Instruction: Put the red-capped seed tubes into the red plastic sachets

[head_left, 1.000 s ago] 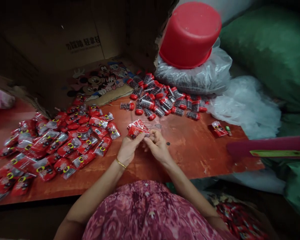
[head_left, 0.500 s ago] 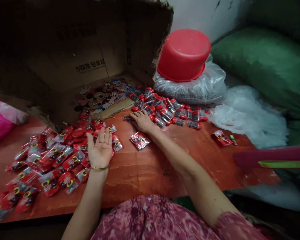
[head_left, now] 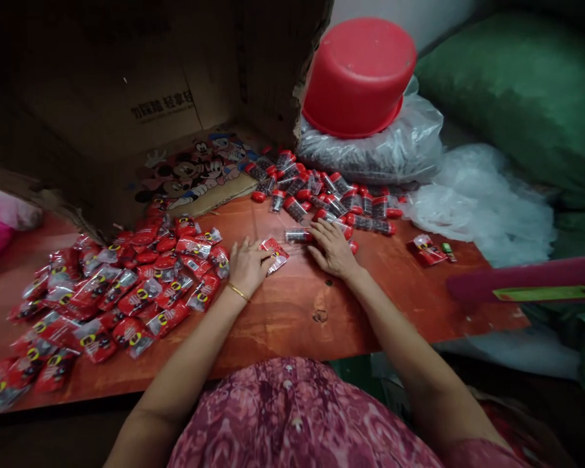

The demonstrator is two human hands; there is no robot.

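Observation:
My left hand [head_left: 246, 263] lies on the red-brown tabletop [head_left: 283, 305] with its fingertips gripping the edge of a red packet [head_left: 275, 252]. My right hand [head_left: 332, 248] rests just to its right, palm down, thumb and fingers closed on a small clear tube with a red cap [head_left: 296, 235]. Behind the right hand lies a heap of several such tubes [head_left: 322, 192]. Left of my left hand, a spread of several filled red packets [head_left: 127, 286] covers the table.
An upturned red bucket [head_left: 358, 75] sits on a clear bag of dark items [head_left: 380, 153] at the back. An open cardboard box [head_left: 166, 104] with a cartoon sheet [head_left: 195, 169] stands behind. Green sacks [head_left: 517, 97], loose clear plastic [head_left: 482, 208], one stray packet [head_left: 428, 250].
My right hand has drawn back from the tube heap with one tube. My left hand turned from palm-up over the packets and came right onto the lone red packet.

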